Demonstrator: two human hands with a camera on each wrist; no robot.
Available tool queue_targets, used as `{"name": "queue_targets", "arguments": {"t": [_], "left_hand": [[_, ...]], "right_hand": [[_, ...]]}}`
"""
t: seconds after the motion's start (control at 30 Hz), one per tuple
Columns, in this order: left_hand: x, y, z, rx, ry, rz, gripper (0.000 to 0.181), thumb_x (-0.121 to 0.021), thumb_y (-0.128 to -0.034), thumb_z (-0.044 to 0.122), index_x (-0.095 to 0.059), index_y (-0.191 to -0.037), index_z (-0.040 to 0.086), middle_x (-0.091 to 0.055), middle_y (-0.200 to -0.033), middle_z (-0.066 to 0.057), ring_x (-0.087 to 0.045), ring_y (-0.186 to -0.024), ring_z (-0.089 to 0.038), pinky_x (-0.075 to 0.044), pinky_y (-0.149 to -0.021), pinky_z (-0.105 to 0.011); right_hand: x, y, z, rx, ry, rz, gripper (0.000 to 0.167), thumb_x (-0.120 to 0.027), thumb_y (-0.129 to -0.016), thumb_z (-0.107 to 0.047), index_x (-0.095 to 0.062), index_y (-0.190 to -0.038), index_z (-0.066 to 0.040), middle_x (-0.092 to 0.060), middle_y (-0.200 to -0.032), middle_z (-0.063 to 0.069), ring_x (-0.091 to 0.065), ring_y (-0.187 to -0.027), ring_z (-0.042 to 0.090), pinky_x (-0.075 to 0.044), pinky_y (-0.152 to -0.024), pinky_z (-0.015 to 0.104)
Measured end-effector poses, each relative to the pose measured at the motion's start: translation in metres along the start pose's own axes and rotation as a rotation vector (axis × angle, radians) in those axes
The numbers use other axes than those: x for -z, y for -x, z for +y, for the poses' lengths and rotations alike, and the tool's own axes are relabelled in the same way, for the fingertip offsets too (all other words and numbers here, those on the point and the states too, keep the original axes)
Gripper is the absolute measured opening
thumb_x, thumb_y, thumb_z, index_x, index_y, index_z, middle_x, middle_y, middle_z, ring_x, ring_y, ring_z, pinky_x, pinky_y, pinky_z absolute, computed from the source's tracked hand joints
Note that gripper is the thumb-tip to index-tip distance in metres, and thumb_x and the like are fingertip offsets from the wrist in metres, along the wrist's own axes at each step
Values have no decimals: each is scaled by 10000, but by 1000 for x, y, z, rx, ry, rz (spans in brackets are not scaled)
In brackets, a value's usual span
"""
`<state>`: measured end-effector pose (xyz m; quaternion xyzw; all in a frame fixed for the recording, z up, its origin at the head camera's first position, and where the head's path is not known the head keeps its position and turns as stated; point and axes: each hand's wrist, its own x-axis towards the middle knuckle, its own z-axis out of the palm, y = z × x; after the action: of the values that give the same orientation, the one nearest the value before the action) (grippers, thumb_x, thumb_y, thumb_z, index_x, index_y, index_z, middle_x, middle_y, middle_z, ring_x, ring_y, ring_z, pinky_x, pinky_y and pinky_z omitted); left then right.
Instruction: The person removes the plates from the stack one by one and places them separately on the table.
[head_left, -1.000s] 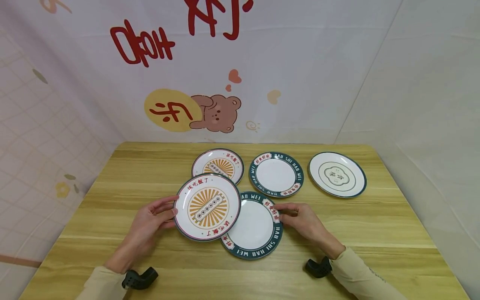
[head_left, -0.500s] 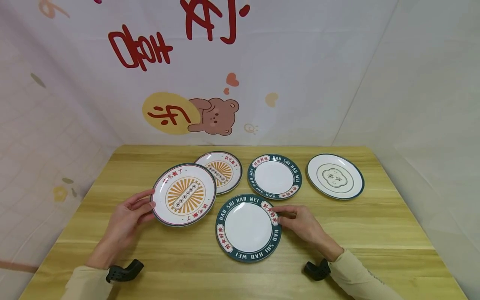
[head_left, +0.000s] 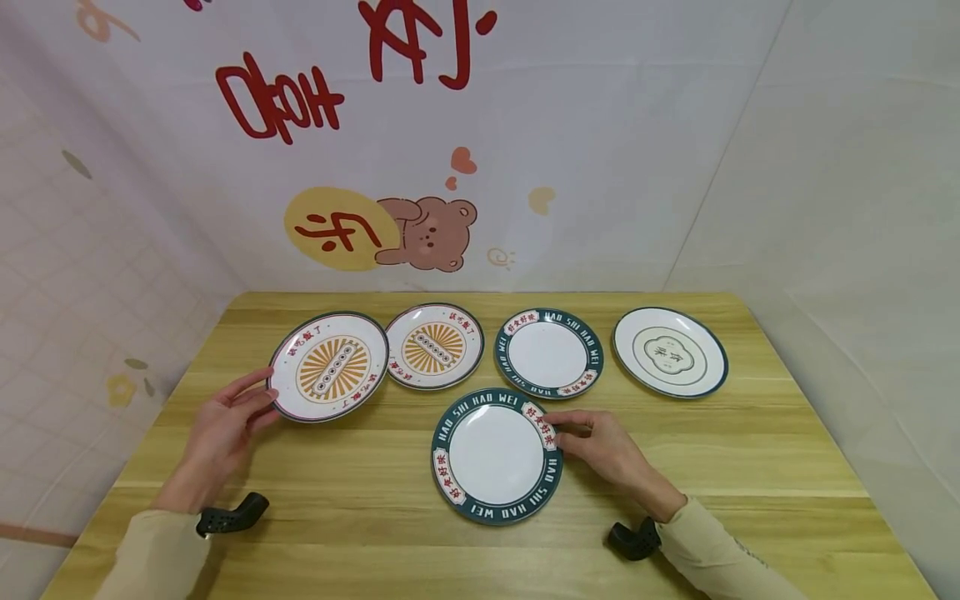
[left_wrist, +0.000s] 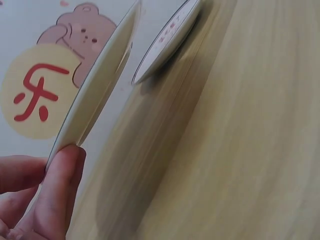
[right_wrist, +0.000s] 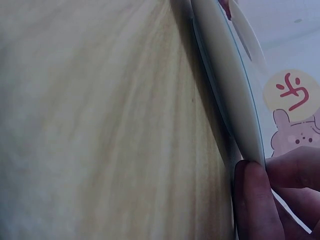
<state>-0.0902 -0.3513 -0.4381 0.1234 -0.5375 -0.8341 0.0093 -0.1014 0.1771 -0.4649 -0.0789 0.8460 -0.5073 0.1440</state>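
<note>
My left hand (head_left: 220,437) pinches the left edge of a white plate (head_left: 330,367) with an orange sunburst and red characters. That plate (left_wrist: 95,85) is held above the table, with its shadow below it in the left wrist view. At the front middle, a white plate with a dark green lettered rim (head_left: 497,458) has its right edge pinched between the thumb and fingers of my right hand (head_left: 606,446). From the right wrist view (right_wrist: 230,75) I cannot tell whether this plate touches the table all round.
Along the back of the wooden table (head_left: 675,517) lie a second sunburst plate (head_left: 435,346), another green-rimmed plate (head_left: 549,354) and a plate with a cloud-shaped emblem (head_left: 670,352). Behind the table hangs a white cloth (head_left: 600,125) printed with a bear.
My left hand has carried the sunburst plate left and back, off the front green-rimmed plate it overlapped and clear of the rear sunburst plate's design. My right hand has kept its hold.
</note>
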Motion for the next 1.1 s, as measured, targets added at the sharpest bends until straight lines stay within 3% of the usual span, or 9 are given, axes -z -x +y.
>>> {"name": "queue_targets", "arguments": {"t": [0.33,0.6,1.1], "left_hand": [[4,-10,10,60,-17,112,327,-654,-954,-108,-792,-1060,169,-759,-919,-29,-735,-797,-134,-618,-700,-262],[9,-19,12,73,-21,155,339,-638,-960,-113,-797,-1014,182,-759,-876,-25,-730,-761,-130,-620,-675,-267],[20,-36,12,157,-112,231,342,-637,-958,-101,-768,-976,214,-748,-862,55,-720,-774,-102,-621,-704,-268]], "right_hand": [[0,1,-1,22,41,12,286,-705,-944,-59,-779,-1212,-127,-713,-1275,81,-639,-1221,275,-532,-1008,412],[1,-1,0,23,36,1,295,-700,-951,-57,-772,-1227,-133,-705,-1292,80,-625,-1245,288,-510,-1048,492],[0,-2,-1,-10,32,3,292,-703,-951,-57,-775,-1223,-139,-702,-1298,79,-633,-1223,272,-528,-1027,465]]}}
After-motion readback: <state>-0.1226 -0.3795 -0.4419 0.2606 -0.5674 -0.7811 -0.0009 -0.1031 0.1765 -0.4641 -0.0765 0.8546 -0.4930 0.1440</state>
